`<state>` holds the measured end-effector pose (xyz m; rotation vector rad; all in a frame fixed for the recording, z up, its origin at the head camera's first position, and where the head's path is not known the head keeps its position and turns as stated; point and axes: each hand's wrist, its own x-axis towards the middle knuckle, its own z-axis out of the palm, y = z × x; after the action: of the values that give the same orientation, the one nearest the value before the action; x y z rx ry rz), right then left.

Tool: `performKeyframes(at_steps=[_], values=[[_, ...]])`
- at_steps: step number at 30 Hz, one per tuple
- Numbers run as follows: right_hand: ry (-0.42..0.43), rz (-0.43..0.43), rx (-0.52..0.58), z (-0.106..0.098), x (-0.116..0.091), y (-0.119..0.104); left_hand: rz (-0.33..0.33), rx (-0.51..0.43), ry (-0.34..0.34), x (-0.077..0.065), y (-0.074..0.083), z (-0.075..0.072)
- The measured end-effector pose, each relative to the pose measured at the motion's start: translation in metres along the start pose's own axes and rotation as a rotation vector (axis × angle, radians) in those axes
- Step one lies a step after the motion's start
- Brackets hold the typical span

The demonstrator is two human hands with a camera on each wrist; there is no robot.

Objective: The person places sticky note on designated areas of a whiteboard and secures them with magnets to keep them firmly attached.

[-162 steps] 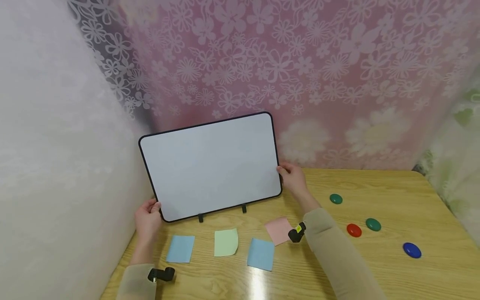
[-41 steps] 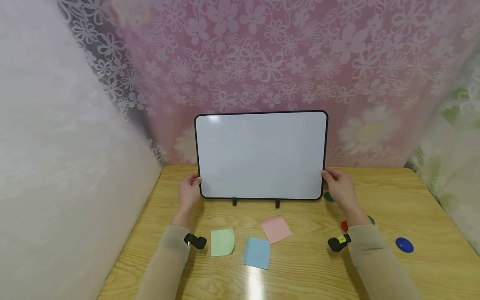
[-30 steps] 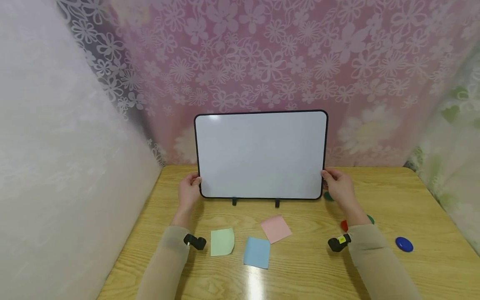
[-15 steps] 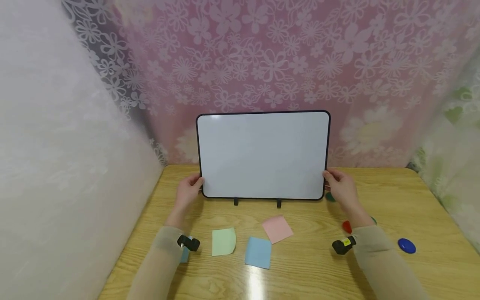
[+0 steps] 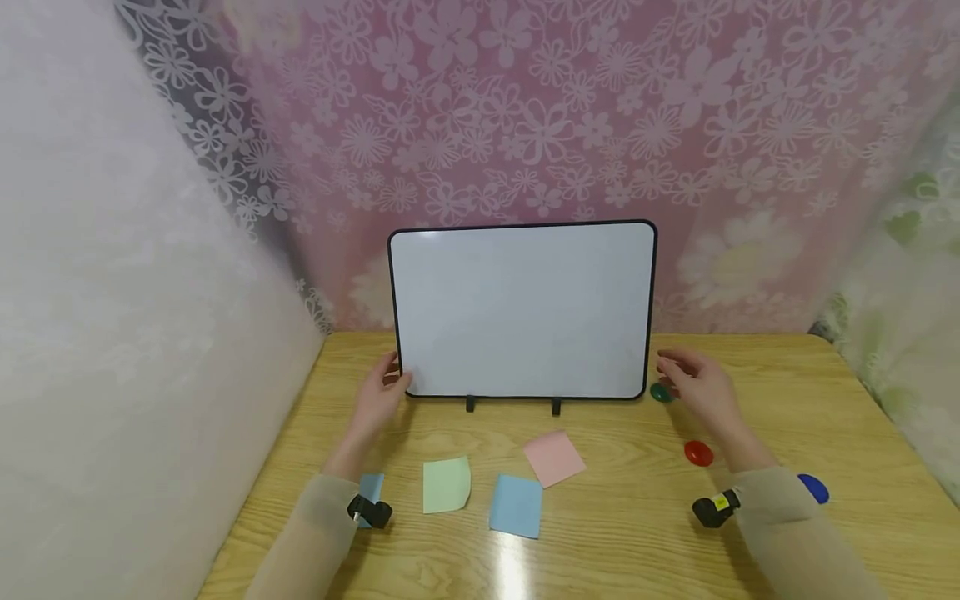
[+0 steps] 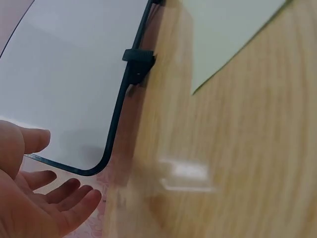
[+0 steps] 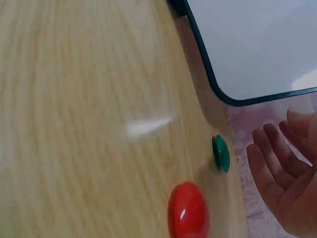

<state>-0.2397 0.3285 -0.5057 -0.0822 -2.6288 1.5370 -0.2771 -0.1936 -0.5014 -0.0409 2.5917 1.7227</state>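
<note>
A whiteboard (image 5: 525, 312) with a thin black frame stands upright on two small black feet (image 5: 470, 404) near the table's back. At its lower left corner is my left hand (image 5: 380, 398), thumb in front of the board and fingers beyond the side edge. The left wrist view shows this hand (image 6: 37, 198) with loose, spread fingers, not gripping the frame. My right hand (image 5: 703, 385) is off the right edge, a small gap between. In the right wrist view its fingers (image 7: 272, 161) are relaxed and hold nothing. A green round magnet (image 5: 660, 392) lies just below that hand.
On the wooden table (image 5: 600, 542) lie a green sticky note (image 5: 446, 485), a pink one (image 5: 554, 458) and a blue one (image 5: 516, 506). Another blue note (image 5: 372, 483) is partly under my left wrist. A red magnet (image 5: 698, 453) and a blue magnet (image 5: 813, 488) lie right.
The whiteboard, tilted at the left in the oldest frame, has moved right and levelled, both hands gripping it. Since half a second ago both hands have loosened; the right has drawn away rightward.
</note>
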Motion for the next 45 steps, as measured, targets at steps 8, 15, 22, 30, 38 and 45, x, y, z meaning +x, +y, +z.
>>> performKeyframes(at_steps=[8,15,22,30,38,45], values=[[-0.028,-0.039,-0.138,-0.006,-0.012,0.008,0.082,0.081,0.056,-0.021,-0.010,0.001],[-0.084,-0.031,-0.214,-0.004,-0.024,0.009,0.142,0.153,0.103,-0.041,-0.017,0.004],[-0.048,-0.034,-0.224,-0.002,-0.030,0.012,0.174,0.206,0.031,-0.062,-0.020,0.000],[-0.047,-0.051,-0.274,-0.009,-0.037,0.014,0.187,0.277,-0.121,-0.085,-0.033,-0.027],[-0.074,-0.161,-0.414,-0.018,-0.031,0.020,0.198,0.371,-0.223,-0.103,-0.039,-0.058],[-0.189,-0.237,-0.514,-0.024,-0.019,0.022,0.261,0.487,-0.297,-0.108,-0.038,-0.076]])
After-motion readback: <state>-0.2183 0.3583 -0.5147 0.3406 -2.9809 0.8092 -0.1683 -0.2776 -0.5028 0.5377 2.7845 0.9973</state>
